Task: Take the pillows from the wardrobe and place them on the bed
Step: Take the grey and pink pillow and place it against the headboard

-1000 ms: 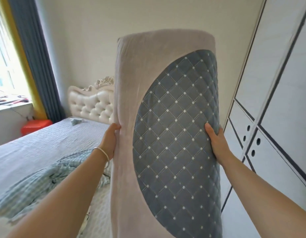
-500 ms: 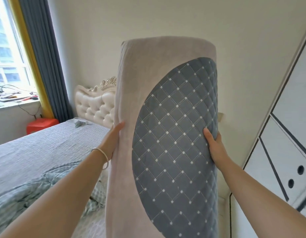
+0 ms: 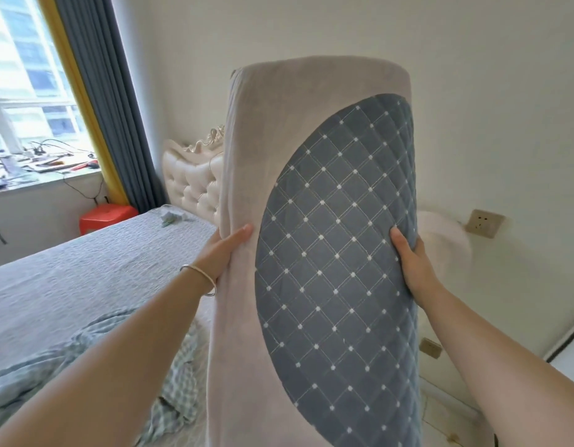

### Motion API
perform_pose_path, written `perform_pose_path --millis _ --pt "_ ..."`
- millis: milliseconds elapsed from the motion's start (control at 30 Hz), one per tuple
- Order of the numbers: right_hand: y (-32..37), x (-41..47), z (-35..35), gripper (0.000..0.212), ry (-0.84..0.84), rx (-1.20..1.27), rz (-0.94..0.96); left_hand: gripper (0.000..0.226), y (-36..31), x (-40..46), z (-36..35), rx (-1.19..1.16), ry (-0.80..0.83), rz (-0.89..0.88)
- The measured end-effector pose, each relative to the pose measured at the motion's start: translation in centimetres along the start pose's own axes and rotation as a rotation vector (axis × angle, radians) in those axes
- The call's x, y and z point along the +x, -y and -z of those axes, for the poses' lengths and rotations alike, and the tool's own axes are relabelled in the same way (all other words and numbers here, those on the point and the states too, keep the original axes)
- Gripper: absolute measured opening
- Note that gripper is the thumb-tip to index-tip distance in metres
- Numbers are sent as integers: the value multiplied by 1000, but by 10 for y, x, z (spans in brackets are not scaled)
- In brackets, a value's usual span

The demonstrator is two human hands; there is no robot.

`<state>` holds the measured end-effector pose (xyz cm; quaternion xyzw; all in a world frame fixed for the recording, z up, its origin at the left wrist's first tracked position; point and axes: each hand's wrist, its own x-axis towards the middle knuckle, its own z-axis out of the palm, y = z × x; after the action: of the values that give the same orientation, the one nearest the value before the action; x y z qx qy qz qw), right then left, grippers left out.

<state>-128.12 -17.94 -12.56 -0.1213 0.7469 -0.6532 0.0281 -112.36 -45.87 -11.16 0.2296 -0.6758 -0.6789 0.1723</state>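
Pillow: beige, upright, blue quilted dotted oval panel; left hand and right hand grasp its sides. Since earlier: wardrobe gone from view, bed nearer.

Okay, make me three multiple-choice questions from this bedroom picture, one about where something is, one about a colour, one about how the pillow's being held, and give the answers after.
1. Where is the red stool?
A. On the bed
B. Below the window sill, beside the curtain
C. By the wall socket

2. What colour is the pillow's quilted panel?
A. Blue-grey with white dots
B. Red
C. Plain yellow

3. How is the pillow held?
A. Lying on the bed
B. In one hand only
C. Upright between both hands

Answers:
B, it stands under the sill next to the curtain.
A, the diamond-stitched panel is blue-grey.
C, the left hand and right hand grip opposite edges.
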Motion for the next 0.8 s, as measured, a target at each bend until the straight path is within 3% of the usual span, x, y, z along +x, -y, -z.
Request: perform_pose_path --millis 133,333,500,667,800 --pt "-30 87 -9 105 131 11 -46 53 15 60 -23 363 -155 38" --pt "-73 228 -32 97 394 2 -119 64 58 138 -67 776 -370 211" --pt "-89 303 -54 97 562 -17 -198 63 78 175 -97 651 -505 333" --pt "-115 333 -80 93 630 -31 -294 62 79 196 -103 416 -686 335" --pt "-135 342 -95 94 677 -72 -313 50 97 198 -104 376 -757 305"
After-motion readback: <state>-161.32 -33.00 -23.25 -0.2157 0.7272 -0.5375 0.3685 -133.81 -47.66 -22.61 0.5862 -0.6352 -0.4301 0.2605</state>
